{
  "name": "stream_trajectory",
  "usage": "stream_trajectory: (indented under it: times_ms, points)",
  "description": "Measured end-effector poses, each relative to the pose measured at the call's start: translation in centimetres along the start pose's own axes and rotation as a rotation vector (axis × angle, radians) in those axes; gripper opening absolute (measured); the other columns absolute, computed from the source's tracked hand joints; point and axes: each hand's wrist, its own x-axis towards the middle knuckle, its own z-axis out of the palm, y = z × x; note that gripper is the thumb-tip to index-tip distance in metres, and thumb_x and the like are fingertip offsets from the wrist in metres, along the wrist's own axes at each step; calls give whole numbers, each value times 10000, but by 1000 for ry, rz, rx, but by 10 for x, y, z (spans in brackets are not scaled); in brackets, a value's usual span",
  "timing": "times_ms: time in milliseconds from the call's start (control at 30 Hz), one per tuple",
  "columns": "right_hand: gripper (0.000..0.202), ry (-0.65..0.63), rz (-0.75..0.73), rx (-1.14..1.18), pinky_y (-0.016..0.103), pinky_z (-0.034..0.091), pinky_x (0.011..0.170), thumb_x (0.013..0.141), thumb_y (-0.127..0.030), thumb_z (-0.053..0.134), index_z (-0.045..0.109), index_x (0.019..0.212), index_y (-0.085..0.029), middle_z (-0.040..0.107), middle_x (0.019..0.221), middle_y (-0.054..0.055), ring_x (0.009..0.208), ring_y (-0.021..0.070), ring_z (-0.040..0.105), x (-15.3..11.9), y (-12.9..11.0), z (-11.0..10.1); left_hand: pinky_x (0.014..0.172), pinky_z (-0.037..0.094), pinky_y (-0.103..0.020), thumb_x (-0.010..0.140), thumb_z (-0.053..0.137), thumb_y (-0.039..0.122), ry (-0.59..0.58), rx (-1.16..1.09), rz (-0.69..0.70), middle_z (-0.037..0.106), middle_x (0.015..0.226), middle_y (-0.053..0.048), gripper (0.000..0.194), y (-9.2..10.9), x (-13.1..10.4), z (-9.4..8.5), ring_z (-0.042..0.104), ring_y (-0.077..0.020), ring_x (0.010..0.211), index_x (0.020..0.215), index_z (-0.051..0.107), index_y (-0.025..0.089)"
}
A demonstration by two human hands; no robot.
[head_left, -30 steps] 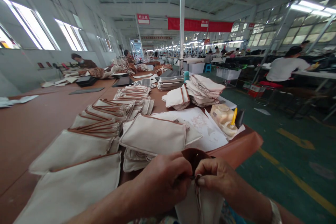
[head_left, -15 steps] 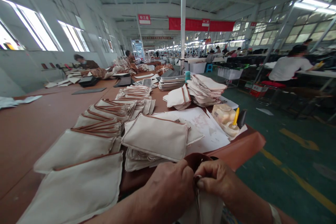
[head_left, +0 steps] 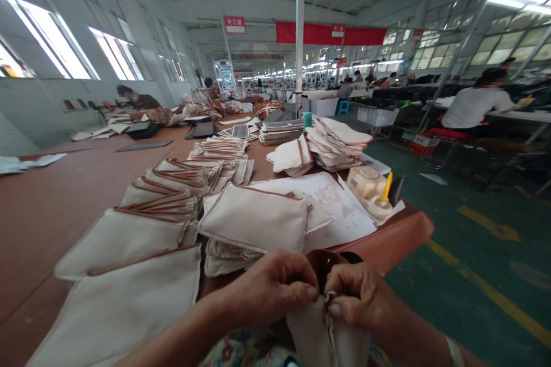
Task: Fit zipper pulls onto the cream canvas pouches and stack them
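- A worker's left hand (head_left: pixel 275 287) and right hand (head_left: pixel 359 298) are meeting at the top edge of a cream canvas pouch with brown leather trim (head_left: pixel 327 332), which is hanging just below the near edge of the long brown worktable (head_left: pixel 47 212).
- Both sets of fingers are closing together, pinching the pouch's top seam from either side; neither hand is nearer than the other.
- The pouch's long axis is running downward from the fingertips toward the lap.
- A stack of finished cream pouches (head_left: pixel 253 221) is lying on the table just beyond the hands.
- The pouch's lower end is running out of the frame, and the knuckles are hiding what the fingertips are pinching.
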Motion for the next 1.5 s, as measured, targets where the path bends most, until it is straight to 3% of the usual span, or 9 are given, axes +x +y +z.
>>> stream_trajectory:
  times_ms: [200, 367, 467, 600, 700, 833, 1167, 1367, 1500]
  points:
    - [106, 7, 25, -11, 205, 290, 529, 648, -189, 692, 622, 632, -112, 557, 589, -25, 552, 86, 411, 0, -7, 0, 593, 328, -208, 899, 505, 168, 76, 647, 277, 569, 771, -6, 129, 24, -7, 8, 471, -105, 673, 833, 615, 150]
    - [81, -28, 24, -80, 212, 270, 519, 656, -176, 656, 591, 649, -128, 521, 593, -31, 557, 91, 383, -2, -10, -1, 545, 276, -248, 856, 470, 113, 43, 919, 254, 563, 807, -27, 100, 31, -10, 15, 408, -122, 634, 796, 525, 170]
    - [102, -26, -78, -264, 212, 239, 486, 629, -121, 594, 506, 600, -165, 462, 554, -50, 523, 87, 356, -3, -3, 2, 598, 311, -241, 892, 464, 205, 152, 571, 170, 519, 765, -6, 135, 22, -8, 25, 405, -125, 658, 762, 487, 177]
    - [192, 64, -523, -619, 231, 227, 510, 594, -79, 549, 394, 548, -182, 418, 546, -56, 522, 86, 373, -5, 5, 4, 528, 269, -222, 826, 556, 349, 223, -219, -85, 412, 641, 32, 231, -4, 3, 40, 330, -101, 571, 710, 455, 176]
    - [131, 52, -342, -564, 226, 247, 498, 658, -127, 577, 472, 600, -180, 458, 564, -45, 528, 97, 390, -6, 2, 1, 496, 224, -217, 790, 628, 420, 189, -472, -129, 409, 611, 45, 301, -16, 8, 41, 294, -85, 524, 735, 460, 176]
    - [174, -5, -82, -253, 222, 312, 524, 748, -263, 642, 518, 676, -165, 497, 630, -29, 590, 113, 399, -6, -11, -3, 502, 215, -223, 879, 572, 504, 142, -280, -61, 387, 649, 41, 373, -8, 5, 26, 282, -89, 563, 763, 510, 155]
    - [112, 90, -173, -183, 240, 412, 586, 763, -215, 690, 617, 712, -146, 613, 736, 22, 685, 164, 538, -5, -2, -3, 491, 238, -223, 797, 605, 301, 172, 17, -161, 469, 624, 28, 218, 5, 2, 23, 337, -95, 577, 768, 678, 98]
    - [94, 12, -489, -347, 243, 452, 660, 869, -155, 574, 658, 841, -188, 631, 778, 20, 724, 159, 583, -11, -6, -4, 484, 248, -213, 707, 532, 199, 184, 4, -179, 491, 623, 36, 171, 2, 3, 28, 350, -91, 563, 758, 671, 114]
    - [164, -91, -812, -678, 241, 413, 618, 896, -126, 514, 624, 976, -219, 584, 777, 16, 692, 148, 554, -15, -18, -8, 510, 292, -206, 611, 614, 202, 207, -302, -253, 555, 611, 15, 154, 1, 1, 30, 394, -93, 543, 719, 677, 111]
